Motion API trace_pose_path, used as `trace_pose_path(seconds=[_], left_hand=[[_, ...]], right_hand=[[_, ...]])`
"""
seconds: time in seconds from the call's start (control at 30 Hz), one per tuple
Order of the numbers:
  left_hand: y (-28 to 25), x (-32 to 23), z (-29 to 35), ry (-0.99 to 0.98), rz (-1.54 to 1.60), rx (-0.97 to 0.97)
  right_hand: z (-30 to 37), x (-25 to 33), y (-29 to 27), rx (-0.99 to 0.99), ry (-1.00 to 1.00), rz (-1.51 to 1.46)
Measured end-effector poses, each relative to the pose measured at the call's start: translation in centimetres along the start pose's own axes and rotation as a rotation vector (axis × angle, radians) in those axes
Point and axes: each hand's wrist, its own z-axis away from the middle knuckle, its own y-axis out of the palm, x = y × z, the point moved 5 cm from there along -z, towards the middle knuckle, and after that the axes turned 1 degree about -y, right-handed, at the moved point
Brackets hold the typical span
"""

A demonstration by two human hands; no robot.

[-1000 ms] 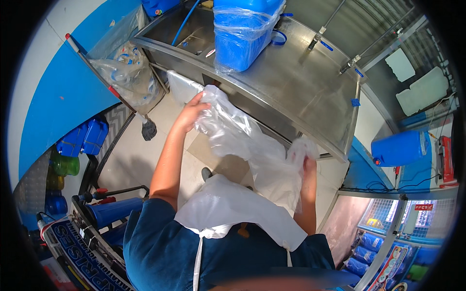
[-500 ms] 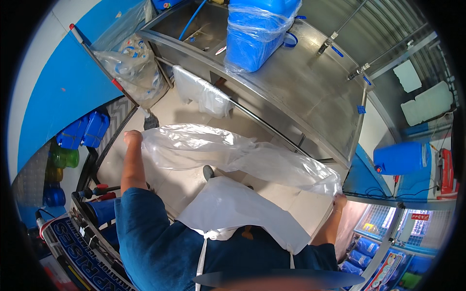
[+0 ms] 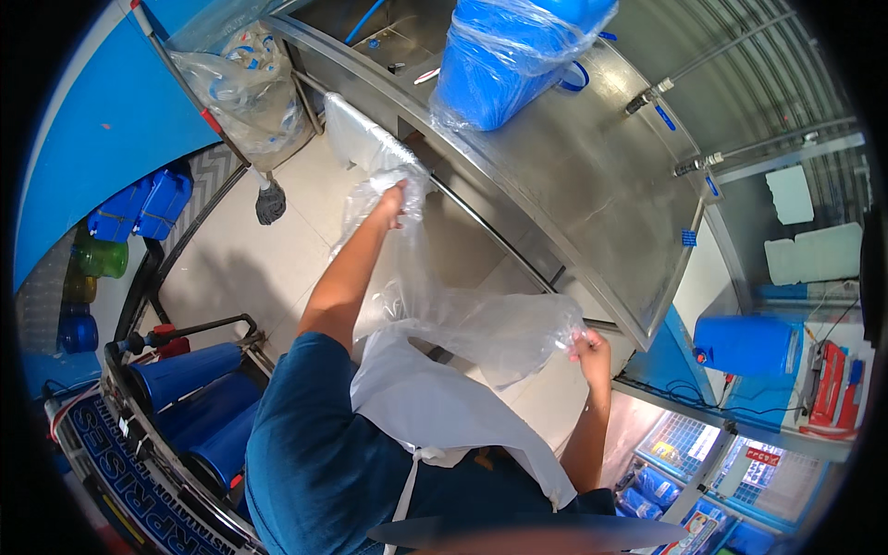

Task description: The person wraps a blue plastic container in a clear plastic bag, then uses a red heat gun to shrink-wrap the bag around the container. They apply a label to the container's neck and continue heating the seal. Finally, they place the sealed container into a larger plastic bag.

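Observation:
A long, crumpled clear plastic sheet point(image 3: 509, 324) stretches between my two hands, over the floor and before my white apron point(image 3: 435, 388); whether it is a flattened bag I cannot tell. My left hand point(image 3: 396, 203) is closed on its far left end, close to the sink's lower rail. Down and to the right, my right hand point(image 3: 592, 356) pinches the other end. More folded clear plastic point(image 3: 356, 134) hangs over the metal rail point(image 3: 490, 233), just beyond my left hand. Some of the film near the left hand overlaps this hanging plastic in view.
A steel sink counter point(image 3: 601, 203) runs across the far side, bearing a plastic-wrapped blue container point(image 3: 490, 83). A mop point(image 3: 269, 202) and a filled clear bag point(image 3: 250, 102) stand at far left. Blue cylinders point(image 3: 199, 370) sit nearby left; a blue drum point(image 3: 747, 345) lies right.
My left hand has swung right and forward to the rail with its end of the sheet. My right hand has come inward, and the sheet, taut before, now sags and bunches.

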Motion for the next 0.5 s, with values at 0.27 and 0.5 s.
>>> trace_pose_path(seconds=[0.27,0.5], left_hand=[[8.0,-4.4,-16.6,0.878,-0.078,0.142],[7.6,-6.0,-22.7,0.892,-0.523,-0.296]], right_hand=[[2.1,-2.5,5.6,-0.059,0.241,0.033],[3.3,-4.4,13.3,0.038,0.351,-0.032]])
